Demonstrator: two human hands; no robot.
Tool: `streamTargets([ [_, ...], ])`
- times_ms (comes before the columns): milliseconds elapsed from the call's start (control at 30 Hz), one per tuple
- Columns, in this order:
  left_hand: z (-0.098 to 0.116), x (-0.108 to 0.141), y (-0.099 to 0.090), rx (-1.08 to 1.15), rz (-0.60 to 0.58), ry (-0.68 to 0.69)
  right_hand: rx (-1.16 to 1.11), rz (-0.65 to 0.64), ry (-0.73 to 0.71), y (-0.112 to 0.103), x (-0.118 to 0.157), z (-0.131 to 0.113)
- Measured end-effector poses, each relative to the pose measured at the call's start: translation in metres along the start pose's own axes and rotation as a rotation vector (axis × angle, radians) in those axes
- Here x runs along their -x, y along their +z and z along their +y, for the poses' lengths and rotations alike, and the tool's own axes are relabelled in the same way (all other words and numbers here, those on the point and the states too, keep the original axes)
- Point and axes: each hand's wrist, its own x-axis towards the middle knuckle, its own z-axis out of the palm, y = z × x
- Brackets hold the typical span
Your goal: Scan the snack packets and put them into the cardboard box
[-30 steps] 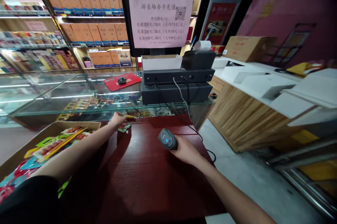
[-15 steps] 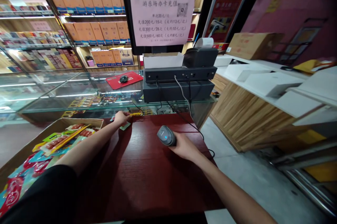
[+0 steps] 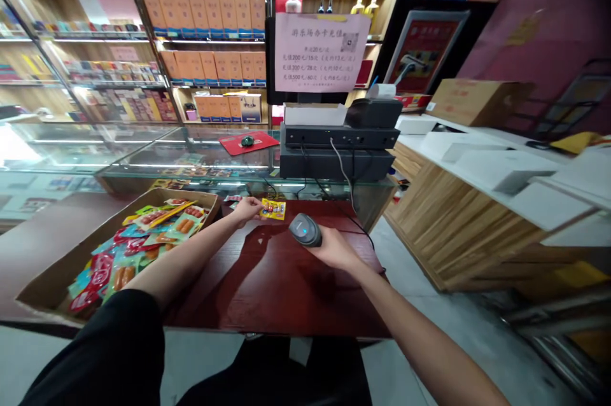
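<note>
Between the thumb and fingers of my left hand (image 3: 248, 209) is the edge of a small yellow snack packet (image 3: 273, 209), its printed face turned up above the dark red table (image 3: 267, 291). My right hand (image 3: 334, 247) is wrapped round a grey handheld barcode scanner (image 3: 305, 230) with a small blue light on top. The scanner's head points left, a short way to the right of the packet. Beside my left forearm stands a cardboard box (image 3: 52, 266) filled with packaged sausages (image 3: 124, 275) and other colourful snack packets.
Past the table is a glass display counter (image 3: 138, 158) with a mouse (image 3: 247, 141) on a red mat. A black cash register unit (image 3: 337, 164) and a screen with a pink sign (image 3: 319, 56) stand ahead. Wooden cabinets (image 3: 429, 221) line the right; a cable hangs near the table's right edge.
My left hand has lifted the yellow packet and brought its face into view near the scanner. The camera view has tilted up and turned left. The scanner stays in my right hand.
</note>
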Motion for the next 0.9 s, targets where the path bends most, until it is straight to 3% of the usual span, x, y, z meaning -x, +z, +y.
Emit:
streamTargets([
  [200,0.002,0.018,-0.006,0.047,-0.005,-0.034,-0.034,-0.001,-0.052,0.002,0.002,-0.004],
  [667,0.012,0.031,-0.017,0.038,-0.040,-0.042,-0.007,-0.005,-0.029,0.005,-0.001,-0.008],
  [800,0.030,0.043,-0.047,0.073,-0.032,-0.011,0.024,-0.028,-0.054,0.013,-0.009,-0.012],
  [900,0.050,0.056,-0.092,0.106,0.058,0.024,0.035,-0.059,-0.070,0.021,-0.016,-0.020],
])
